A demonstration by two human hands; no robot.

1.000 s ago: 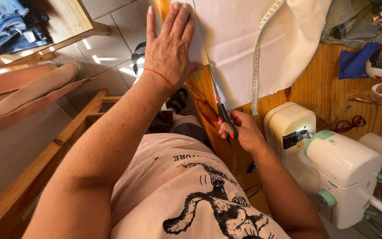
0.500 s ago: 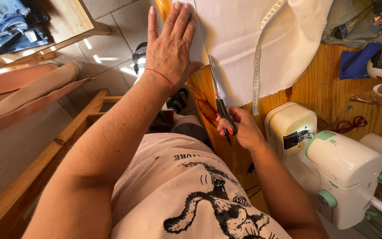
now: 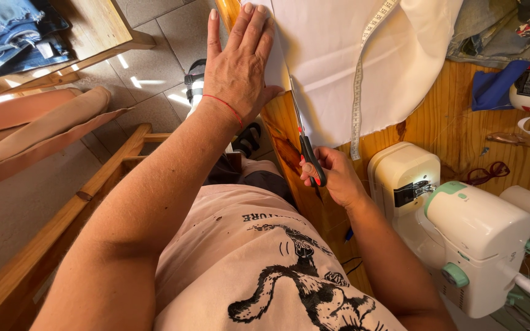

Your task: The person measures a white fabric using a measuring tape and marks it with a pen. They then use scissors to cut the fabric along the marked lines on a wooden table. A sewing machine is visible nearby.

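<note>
My left hand [image 3: 237, 64] lies flat, fingers spread, on the near edge of a white fabric sheet [image 3: 332, 55] that hangs over the wooden table's edge. A thin red thread circles that wrist. My right hand [image 3: 335, 175] grips the red and black handles of scissors [image 3: 305, 144]. Their blades point up along the fabric's cut edge, just right of my left thumb. A white measuring tape [image 3: 358, 92] runs down the fabric to the right of the scissors.
A white and green sewing machine [image 3: 461, 227] stands on the wooden table [image 3: 437, 132] right of my right hand. Blue cloth [image 3: 495, 86] and reddish glasses [image 3: 489, 175] lie further right. At the left are a wooden frame [image 3: 62, 208], pink fabric [image 3: 38, 122] and folded jeans [image 3: 13, 27].
The scissors and my right hand have edged slightly forward along the fabric's edge. My left hand stays pressed flat on the fabric.
</note>
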